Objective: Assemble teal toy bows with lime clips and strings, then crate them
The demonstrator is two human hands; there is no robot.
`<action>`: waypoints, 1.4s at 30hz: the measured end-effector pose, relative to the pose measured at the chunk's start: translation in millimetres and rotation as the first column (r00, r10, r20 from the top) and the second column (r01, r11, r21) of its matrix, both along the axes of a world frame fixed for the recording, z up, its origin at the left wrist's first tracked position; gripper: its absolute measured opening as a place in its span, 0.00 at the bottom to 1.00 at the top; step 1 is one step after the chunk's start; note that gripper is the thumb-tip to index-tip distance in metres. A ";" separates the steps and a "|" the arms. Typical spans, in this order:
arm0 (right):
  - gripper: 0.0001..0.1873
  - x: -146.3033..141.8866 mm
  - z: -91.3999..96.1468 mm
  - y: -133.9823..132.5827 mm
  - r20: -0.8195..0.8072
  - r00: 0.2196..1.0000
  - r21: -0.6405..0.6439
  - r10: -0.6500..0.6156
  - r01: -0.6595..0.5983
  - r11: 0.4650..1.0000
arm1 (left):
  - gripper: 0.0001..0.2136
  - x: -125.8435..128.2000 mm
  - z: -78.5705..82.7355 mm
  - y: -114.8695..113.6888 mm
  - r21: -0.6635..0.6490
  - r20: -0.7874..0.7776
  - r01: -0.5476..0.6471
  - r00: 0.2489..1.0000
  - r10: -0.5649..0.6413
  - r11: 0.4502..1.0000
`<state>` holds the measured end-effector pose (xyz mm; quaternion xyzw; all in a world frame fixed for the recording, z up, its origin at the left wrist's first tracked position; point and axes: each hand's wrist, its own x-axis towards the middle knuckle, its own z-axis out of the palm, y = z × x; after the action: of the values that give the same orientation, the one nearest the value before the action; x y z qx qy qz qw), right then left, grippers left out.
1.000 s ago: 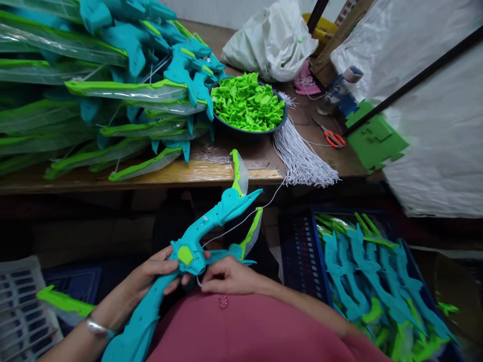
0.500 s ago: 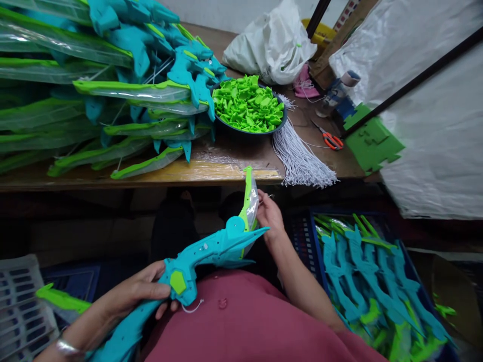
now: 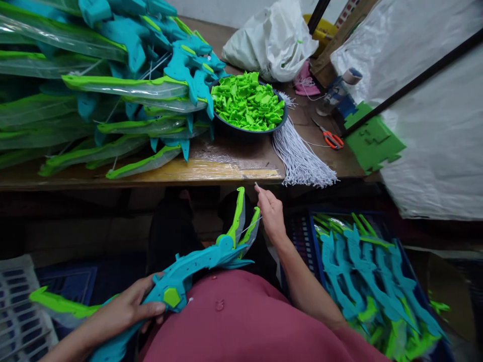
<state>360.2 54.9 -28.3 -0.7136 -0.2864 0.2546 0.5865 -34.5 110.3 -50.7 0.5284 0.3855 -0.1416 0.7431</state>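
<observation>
A teal toy bow with green tips lies across my lap. My left hand is closed round its grip, beside the green hexagon piece. My right hand is raised at the bow's upper green tip and pinches a thin white string that runs to that tip. The bow's lower end sticks out to the left as a green blade.
On the wooden table lie a pile of finished bows, a bowl of green plastic pieces, a bundle of white strings, scissors and a white bag. A blue crate of teal bow parts stands at right.
My right hand left the grip, rose to the bow's upper tip and now pulls the string up there. The bow sank lower and leftward with my left hand.
</observation>
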 end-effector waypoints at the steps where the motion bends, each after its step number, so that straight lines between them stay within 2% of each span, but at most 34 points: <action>1: 0.20 -2.1 2.8 0.8 0.063 0.998 0.004 0.017 -0.017 1.000 | 0.37 0.0 0.2 -1.6 0.017 -0.019 0.001 1.000 -0.001 1.000; 6: 0.13 -3.3 5.0 7.5 0.305 0.950 0.007 0.072 -0.078 0.997 | 0.41 7.3 7.9 -8.5 0.091 -0.102 -0.003 0.995 0.013 0.996; 11: 0.10 -0.2 -7.3 10.0 0.520 0.854 -0.009 0.021 -0.018 1.000 | 0.44 17.8 20.8 -9.4 0.107 -0.194 0.016 0.981 0.005 0.994; 14: 0.11 0.5 -13.4 9.0 0.613 0.790 -0.044 0.023 0.005 0.999 | 0.47 15.8 18.3 -11.0 0.110 -0.209 -0.003 0.978 0.026 0.994; 17: 0.10 1.3 -16.9 7.9 0.679 0.733 -0.075 0.040 0.016 0.997 | 0.46 8.5 9.2 -13.9 0.127 -0.198 0.000 0.980 0.025 0.992; 22: 0.10 3.0 -21.2 6.8 0.749 0.660 -0.109 0.061 0.032 0.994 | 0.45 0.3 -2.1 -17.1 0.152 -0.168 0.006 0.986 0.020 0.988; 29: 0.12 3.8 -23.4 5.9 0.808 0.584 -0.144 0.075 0.072 0.987 | 0.46 -1.6 -6.1 -17.5 0.151 -0.185 -0.019 0.982 0.047 0.988; 36: 0.13 3.1 -21.7 6.0 0.843 0.531 -0.176 0.087 0.121 0.977 | 0.40 -2.1 -7.3 -13.4 0.352 -0.196 0.066 0.981 0.004 0.934; 39: 0.13 3.0 -20.8 6.3 0.850 0.516 -0.197 0.105 0.127 0.972 | 0.37 -1.3 -8.0 -15.1 0.379 -0.164 0.067 0.986 -0.004 0.923; 42: 0.13 2.2 -18.4 7.1 0.852 0.507 -0.224 0.132 0.126 0.966 | 0.35 -0.8 -7.9 -18.4 0.386 -0.145 0.022 0.989 0.037 0.922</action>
<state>362.4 61.9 -46.7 -0.8143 -0.5053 -0.0978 0.2683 -35.3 91.9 -58.7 0.6508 0.4624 -0.0991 0.5940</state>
